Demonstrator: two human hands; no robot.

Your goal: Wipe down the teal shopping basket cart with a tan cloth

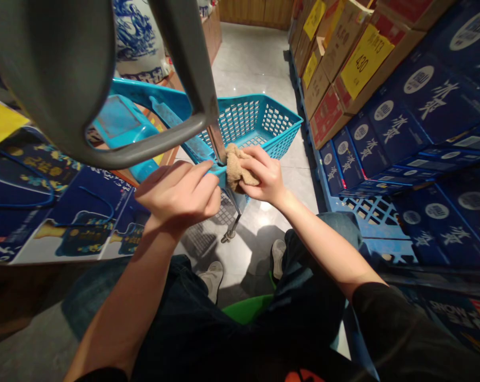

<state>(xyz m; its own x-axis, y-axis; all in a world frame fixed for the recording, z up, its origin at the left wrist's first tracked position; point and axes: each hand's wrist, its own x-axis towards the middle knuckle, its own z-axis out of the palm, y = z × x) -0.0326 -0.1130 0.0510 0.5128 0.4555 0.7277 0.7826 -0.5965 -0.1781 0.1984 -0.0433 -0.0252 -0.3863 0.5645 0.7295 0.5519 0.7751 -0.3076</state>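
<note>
1. The right hand point(261, 178) held a bunched tan towel point(235, 167), its fingers point(251, 165) together and clamped on the cloth, which pressed against the metal pole point(216, 142) of a shopping cart.
2. The left hand point(178, 193) was beside the pole, its fingers point(203, 178) together at the blue basket's point(240, 119) edge, seemingly steadying the cart; whether they gripped could not be told.
3. The towel sat where the pole met the basket, probably bunched to keep a thick pad against the metal.
4. The cart stood in the aisle directly before the person, within reach of both hands, with its gray handle point(144, 146) above.
5. Blue cartons point(399, 111) were stacked along the right, beside a tiled floor point(255, 58).
</note>
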